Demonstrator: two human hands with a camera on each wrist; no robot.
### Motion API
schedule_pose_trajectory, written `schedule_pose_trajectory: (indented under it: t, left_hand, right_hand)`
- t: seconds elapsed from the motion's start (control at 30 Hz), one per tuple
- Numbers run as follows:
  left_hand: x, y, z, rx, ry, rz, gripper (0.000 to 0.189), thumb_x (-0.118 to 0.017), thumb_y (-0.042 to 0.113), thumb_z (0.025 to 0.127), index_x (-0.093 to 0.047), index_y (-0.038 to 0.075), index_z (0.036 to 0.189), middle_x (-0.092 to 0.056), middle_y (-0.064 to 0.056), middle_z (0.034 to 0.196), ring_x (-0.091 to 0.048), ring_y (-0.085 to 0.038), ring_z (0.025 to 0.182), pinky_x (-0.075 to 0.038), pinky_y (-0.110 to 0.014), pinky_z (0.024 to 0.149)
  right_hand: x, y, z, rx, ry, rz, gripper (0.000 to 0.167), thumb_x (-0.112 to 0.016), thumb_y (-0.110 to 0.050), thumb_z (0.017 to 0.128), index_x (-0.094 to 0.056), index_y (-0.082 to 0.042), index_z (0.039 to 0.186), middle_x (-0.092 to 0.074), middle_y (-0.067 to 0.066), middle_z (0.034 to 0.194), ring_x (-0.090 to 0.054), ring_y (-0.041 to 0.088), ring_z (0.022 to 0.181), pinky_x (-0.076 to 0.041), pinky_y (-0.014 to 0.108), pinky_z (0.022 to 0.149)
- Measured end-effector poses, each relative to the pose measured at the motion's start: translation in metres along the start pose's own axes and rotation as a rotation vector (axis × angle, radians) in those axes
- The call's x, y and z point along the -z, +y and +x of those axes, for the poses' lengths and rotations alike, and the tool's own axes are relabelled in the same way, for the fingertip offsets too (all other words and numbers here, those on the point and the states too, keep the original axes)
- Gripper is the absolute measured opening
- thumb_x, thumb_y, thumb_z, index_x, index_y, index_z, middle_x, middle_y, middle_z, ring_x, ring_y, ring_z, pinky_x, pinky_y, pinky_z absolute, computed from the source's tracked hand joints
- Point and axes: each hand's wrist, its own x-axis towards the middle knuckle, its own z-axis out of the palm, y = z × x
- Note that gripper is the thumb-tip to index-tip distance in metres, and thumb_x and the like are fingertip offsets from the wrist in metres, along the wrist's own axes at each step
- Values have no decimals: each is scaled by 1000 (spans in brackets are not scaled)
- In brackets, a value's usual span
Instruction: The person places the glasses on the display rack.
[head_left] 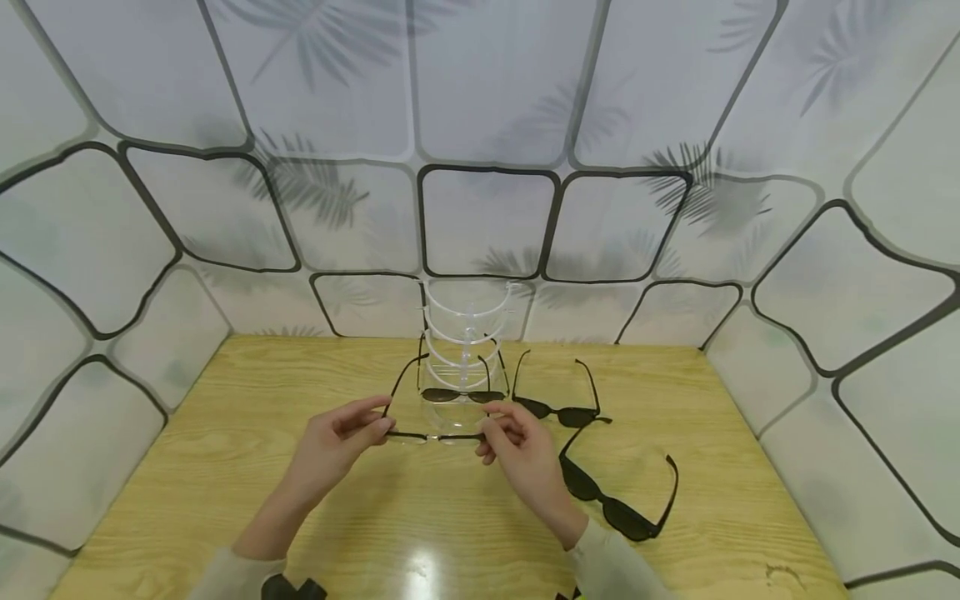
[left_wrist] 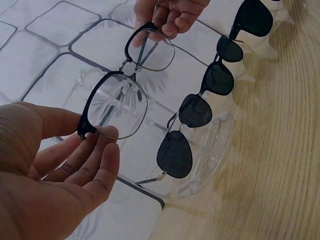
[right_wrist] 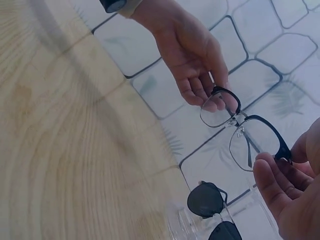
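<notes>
Both hands hold a pair of black browline eyeglasses [head_left: 408, 435] with clear lenses, level above the table and in front of a clear display stand [head_left: 468, 336]. My left hand [head_left: 327, 450] pinches one end of the frame by the hinge, thumb toward me. At the other end, my right hand [head_left: 531, 458] grips the opposite hinge corner between thumb and fingers. The temples are unfolded and point away toward the stand. Just behind, dark sunglasses [head_left: 442, 395] sit on a low tier of the stand; its upper tiers hold nothing. The left wrist view shows the thin lower rims [left_wrist: 139, 131] of the clear lenses.
To the right of the stand, black sunglasses [head_left: 576, 417] lie on the wooden table [head_left: 247, 467] with temples open. Another black pair [head_left: 628, 522] lies nearer, beside my right wrist, turned at an angle. A patterned wall covering [head_left: 487, 221] borders the table at the back and sides.
</notes>
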Motion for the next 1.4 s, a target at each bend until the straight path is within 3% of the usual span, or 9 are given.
schedule_pose_trajectory:
  t: [0.13, 0.37, 0.57, 0.7, 0.9, 1.13, 1.4]
  left_hand:
    - [-9, 0, 7, -6, 48, -9, 43, -73, 13, 101, -65, 0, 141, -79, -9, 108, -76, -10, 90, -63, -26, 86]
    - [-23, 2, 22, -12, 99, -42, 40, -73, 10, 100, -67, 0, 139, -77, -18, 110, -75, -5, 85, -63, -26, 86]
    - [-30, 4, 34, 7, 149, -65, 38, -73, 7, 99, -69, 0, 136, -78, -13, 106, -74, -6, 83, -63, -25, 85]
    - [-33, 4, 42, 0, 176, -92, 37, -72, 3, 99, -69, -2, 135, -77, -18, 106, -75, -8, 83, -63, -26, 83]
    - [-35, 3, 50, -5, 190, -96, 36, -72, 3, 99, -69, -2, 135, -77, -17, 105, -73, -5, 80, -62, -23, 81]
    - [-35, 3, 58, -8, 195, -93, 36, -72, 4, 99, -70, -2, 134, -78, -10, 102, -72, -4, 78, -63, -26, 82]
    - [-38, 1, 69, -19, 210, -110, 36, -72, 1, 98, -69, -5, 133, -78, -11, 101, -74, -8, 78, -61, -20, 77]
  right_hand:
    - [6, 0, 8, 4, 11, -8, 22, -63, -4, 105, -68, -2, 126, -73, 24, 98, -72, 15, 71, -63, 28, 65]
    - [14, 3, 26, 49, 65, -48, 22, -61, -2, 105, -71, -3, 124, -72, 28, 93, -70, 12, 66, -61, 28, 61]
    - [18, 3, 40, 20, 113, -58, 22, -61, -3, 105, -73, -6, 124, -74, 22, 94, -71, 17, 67, -62, 31, 62]
    - [18, 3, 48, -8, 139, -49, 22, -61, -5, 105, -73, -7, 123, -75, 20, 95, -72, 20, 68, -62, 32, 62]
    - [17, 6, 59, -2, 171, -57, 22, -61, -4, 104, -74, -4, 122, -74, 17, 86, -71, 22, 65, -60, 28, 59]
    - [17, 9, 68, -11, 187, -71, 22, -61, -6, 104, -74, -2, 122, -74, 15, 82, -68, 10, 60, -58, 24, 57]
    - [18, 13, 79, -6, 214, -85, 24, -61, -4, 103, -73, 2, 123, -74, 19, 79, -68, 18, 60, -58, 28, 56]
